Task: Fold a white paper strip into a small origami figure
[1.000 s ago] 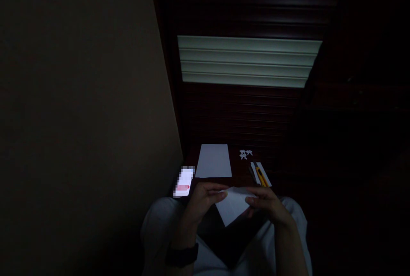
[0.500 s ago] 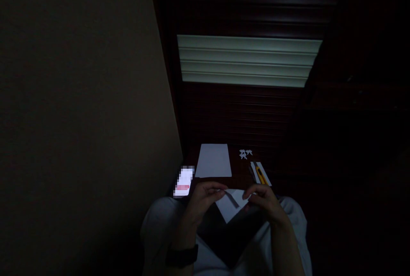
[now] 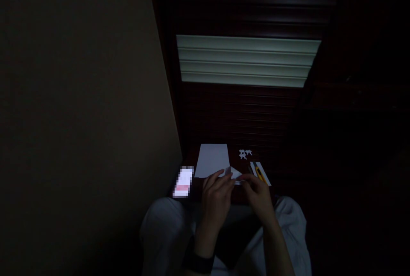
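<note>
Paper (image 3: pixel 236 174), white and folded, lies at the far side of both hands, between their fingertips, over the dark table (image 3: pixel 237 163). Left hand (image 3: pixel 218 192) is back up, its fingers stretched out and slightly parted across the paper's near left part; right hand (image 3: pixel 257 190) has its fingertips at the paper's right corner, though I cannot tell whether they pinch it. One white sheet (image 3: pixel 212 160) lies far left, one lit phone (image 3: pixel 183 183) near left of it, three small white cut-outs (image 3: pixel 245 154) far right, and, nearer on the right, one yellow cutter (image 3: pixel 260 174) on one white strip (image 3: pixel 265 174). Half a second ago the paper was nearer, above the lap, one corner pointing down; now it is farther off, and the left hand has shifted right, while the phone, cut-outs and cutter stay put.
</note>
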`<control>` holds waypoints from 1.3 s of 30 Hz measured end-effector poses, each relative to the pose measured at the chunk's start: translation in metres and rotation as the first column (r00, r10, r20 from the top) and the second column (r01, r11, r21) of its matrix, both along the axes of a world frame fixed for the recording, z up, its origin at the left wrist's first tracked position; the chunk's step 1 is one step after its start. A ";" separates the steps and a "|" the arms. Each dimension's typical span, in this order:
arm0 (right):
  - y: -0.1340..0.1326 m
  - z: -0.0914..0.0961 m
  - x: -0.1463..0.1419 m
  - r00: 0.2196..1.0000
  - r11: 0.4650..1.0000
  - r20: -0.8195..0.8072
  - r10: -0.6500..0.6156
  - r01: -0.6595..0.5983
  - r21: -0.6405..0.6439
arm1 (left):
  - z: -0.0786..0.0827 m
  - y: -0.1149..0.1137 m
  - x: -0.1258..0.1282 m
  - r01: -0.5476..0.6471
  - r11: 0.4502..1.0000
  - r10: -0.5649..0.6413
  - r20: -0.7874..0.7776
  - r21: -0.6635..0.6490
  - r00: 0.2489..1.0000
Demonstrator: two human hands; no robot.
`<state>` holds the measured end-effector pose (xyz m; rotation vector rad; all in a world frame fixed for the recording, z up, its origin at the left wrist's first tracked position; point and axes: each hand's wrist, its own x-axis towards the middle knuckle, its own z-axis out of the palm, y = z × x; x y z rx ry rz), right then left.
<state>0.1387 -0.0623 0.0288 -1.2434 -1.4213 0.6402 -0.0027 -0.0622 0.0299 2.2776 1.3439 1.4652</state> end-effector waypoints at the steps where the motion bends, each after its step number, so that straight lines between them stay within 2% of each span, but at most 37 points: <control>1: 0.000 0.001 -0.001 1.000 1.000 -0.019 0.009 -0.009 0.005 | -0.001 0.000 0.000 -0.031 0.999 0.030 0.033 0.013 0.999; 3: 0.000 0.003 -0.003 0.997 1.000 -0.078 -0.004 0.006 0.025 | -0.002 -0.002 0.001 -0.108 0.994 0.106 0.161 0.002 0.981; 5: 0.000 0.003 -0.006 0.991 0.996 -0.130 -0.046 0.055 0.069 | -0.001 -0.004 0.004 -0.152 0.984 0.174 0.338 -0.091 0.925; 7: 0.000 0.004 -0.011 0.986 0.988 -0.150 -0.072 0.090 0.123 | 0.001 -0.005 0.008 -0.042 0.968 0.168 0.512 -0.248 0.842; 9: 0.000 0.003 -0.015 0.990 0.985 -0.132 -0.055 0.076 0.157 | 0.003 -0.004 0.013 0.186 0.914 0.122 0.684 -0.360 0.719; 11: -0.001 0.002 -0.018 0.996 0.985 -0.091 -0.019 0.034 0.172 | 0.003 -0.001 0.017 0.366 0.850 0.130 0.824 -0.379 0.551; 12: -0.002 0.002 -0.019 0.998 0.984 -0.063 0.001 0.010 0.176 | 0.002 0.001 0.018 0.417 0.829 0.159 0.873 -0.372 0.462; 14: -0.003 0.003 -0.020 0.999 0.982 0.000 0.045 -0.045 0.182 | 0.000 0.004 0.018 0.483 0.804 0.219 0.928 -0.346 0.301; 16: -0.004 0.005 -0.021 0.995 0.977 0.053 0.086 -0.094 0.190 | -0.002 0.008 0.017 0.538 0.782 0.256 0.949 -0.315 0.183; 18: -0.004 0.008 -0.022 0.990 0.972 0.080 0.119 -0.133 0.194 | -0.004 0.011 0.015 0.566 0.771 0.281 0.953 -0.294 0.112; 20: -0.004 0.010 -0.024 0.985 0.968 0.087 0.149 -0.163 0.189 | -0.006 0.013 0.015 0.573 0.767 0.302 0.951 -0.287 0.071; 23: -0.004 0.012 -0.025 0.980 0.965 0.062 0.188 -0.196 0.172 | -0.006 0.014 0.015 0.582 0.765 0.309 0.950 -0.275 0.043; 26: -0.005 0.013 -0.023 0.974 0.964 -0.016 0.224 -0.219 0.149 | -0.006 0.014 0.014 0.552 0.787 0.287 0.955 -0.276 0.069; 29: -0.005 0.016 -0.017 0.958 0.976 -0.186 0.217 -0.206 0.076 | -0.006 0.013 0.009 0.512 0.800 0.273 0.950 -0.313 0.153; 32: -0.004 0.015 -0.011 0.913 0.983 -0.387 0.129 -0.169 -0.072 | -0.007 0.012 0.004 0.493 0.787 0.292 0.928 -0.371 0.232; 35: -0.002 0.011 -0.008 0.849 0.920 -0.499 0.172 -0.319 -0.226 | -0.006 0.012 0.002 0.462 0.781 0.288 0.898 -0.421 0.331; 37: -0.001 0.006 -0.008 0.804 0.873 -0.557 0.209 -0.410 -0.265 | -0.006 0.012 0.003 0.426 0.785 0.270 0.867 -0.450 0.419; 39: 0.001 0.001 -0.008 0.775 0.862 -0.600 0.201 -0.430 -0.267 | -0.005 0.012 0.003 0.383 0.795 0.255 0.832 -0.471 0.493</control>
